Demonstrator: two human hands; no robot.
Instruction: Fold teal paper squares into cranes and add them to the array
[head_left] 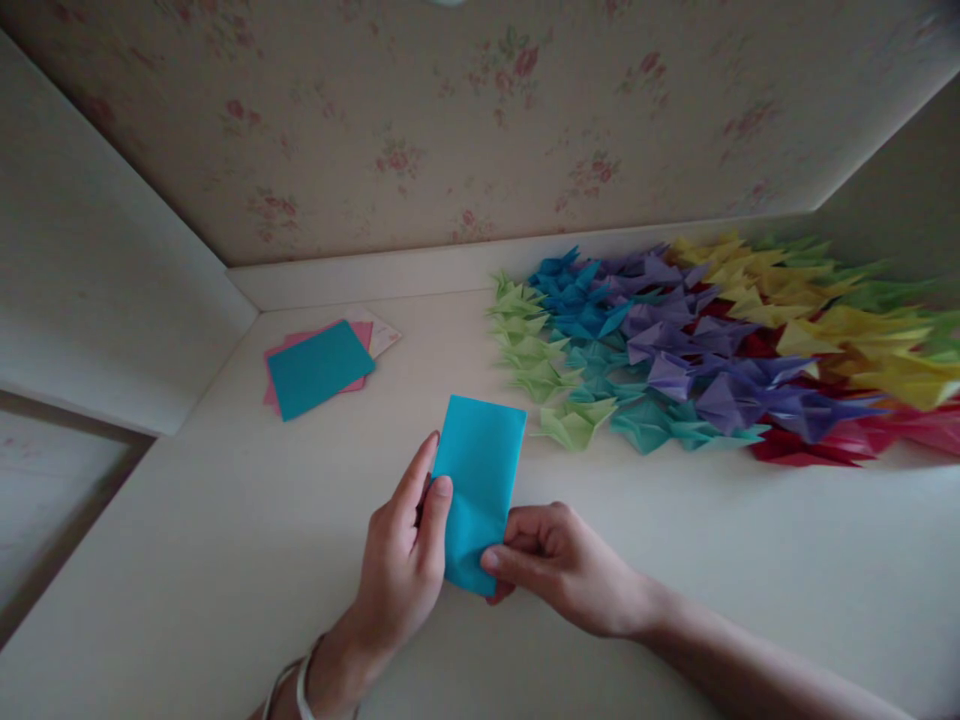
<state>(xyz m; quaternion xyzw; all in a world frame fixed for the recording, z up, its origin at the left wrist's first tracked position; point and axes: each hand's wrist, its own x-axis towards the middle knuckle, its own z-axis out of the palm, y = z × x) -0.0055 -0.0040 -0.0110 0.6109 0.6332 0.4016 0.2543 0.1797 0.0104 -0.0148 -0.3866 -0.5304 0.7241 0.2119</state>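
A bright blue sheet of origami paper (484, 470), folded into an upright rectangle, is held between my two hands above the white table. My left hand (405, 550) grips its left edge, thumb on the front and fingers partly behind it. At the lower right corner, my right hand (559, 570) pinches the paper between thumb and fingers. Some fingertips of both hands are hidden behind the sheet. Faint creases show on its lower half.
To the left lies a small pile of paper with a teal sheet (321, 368) on top of pink paper (362, 332). Rows of folded paper cranes (675, 330) in several colours fill the right side. A floral wall (450, 130) rises behind the table (225, 520).
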